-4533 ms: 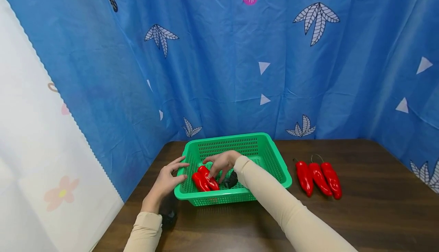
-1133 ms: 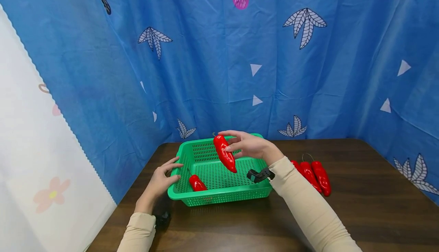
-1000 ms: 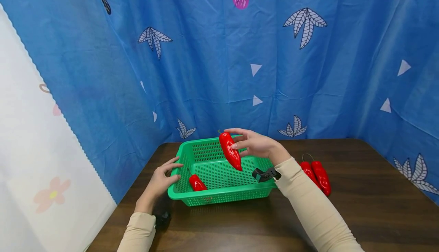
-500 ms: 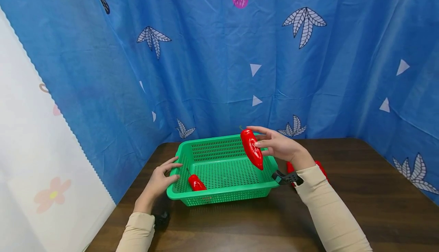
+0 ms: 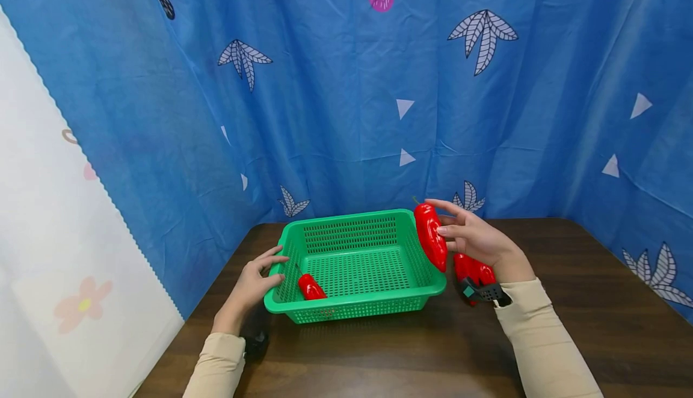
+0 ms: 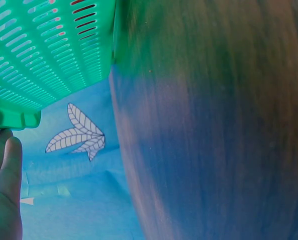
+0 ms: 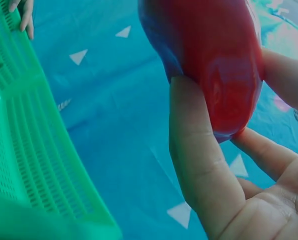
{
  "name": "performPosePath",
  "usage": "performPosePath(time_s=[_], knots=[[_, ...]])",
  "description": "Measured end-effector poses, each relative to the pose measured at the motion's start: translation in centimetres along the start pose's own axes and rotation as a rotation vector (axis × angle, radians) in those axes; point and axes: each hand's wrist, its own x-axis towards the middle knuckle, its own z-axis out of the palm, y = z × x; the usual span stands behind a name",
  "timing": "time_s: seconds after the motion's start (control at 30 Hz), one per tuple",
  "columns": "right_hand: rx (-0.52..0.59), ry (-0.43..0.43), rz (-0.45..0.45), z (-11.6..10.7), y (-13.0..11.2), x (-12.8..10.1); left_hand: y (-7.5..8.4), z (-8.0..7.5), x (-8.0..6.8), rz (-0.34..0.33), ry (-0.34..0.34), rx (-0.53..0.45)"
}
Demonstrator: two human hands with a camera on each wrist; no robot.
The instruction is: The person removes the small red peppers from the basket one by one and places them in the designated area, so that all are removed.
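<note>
My right hand (image 5: 473, 238) pinches a red pepper (image 5: 430, 235) with a thin green stem between thumb and fingers, in the air at the right rim of the green plastic basket (image 5: 357, 302). Up close in the right wrist view, the thumb and fingertips press the glossy pepper (image 7: 224, 75) from its sides. A second red pepper (image 5: 311, 288) lies inside the basket at the front left; the front wall hides its lower end. My left hand (image 5: 250, 287) rests on the basket's left rim with its fingers fairly straight. In the left wrist view its fingertips touch the rim (image 6: 14, 117).
More red peppers (image 5: 473, 269) lie on the dark wooden table (image 5: 585, 326) right of the basket, partly behind my right hand and wristband (image 5: 482, 291). A blue patterned curtain (image 5: 346, 115) hangs behind the table, and a white cloth (image 5: 65, 223) at the left.
My right hand has lifted one of two peppers from the basket and carried it right, from above the basket to its right rim. My left hand has stayed at the left rim.
</note>
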Motion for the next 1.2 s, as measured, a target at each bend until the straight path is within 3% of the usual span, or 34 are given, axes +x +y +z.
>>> performPosePath(time_s=[0.73, 1.0, 1.2], knots=[[-0.004, 0.18, -0.047, -5.2, 1.2, -4.7, 0.0, 0.3, -0.2, 0.001, -0.009, -0.018], [-0.014, 0.317, 0.0, -7.7, 2.0, -6.8, -0.2, 0.3, -0.3, 0.005, -0.008, -0.015], [-0.024, 0.4, 0.09, -9.6, 2.9, -8.3, -0.2, 0.3, -0.3, 0.005, -0.006, -0.02]])
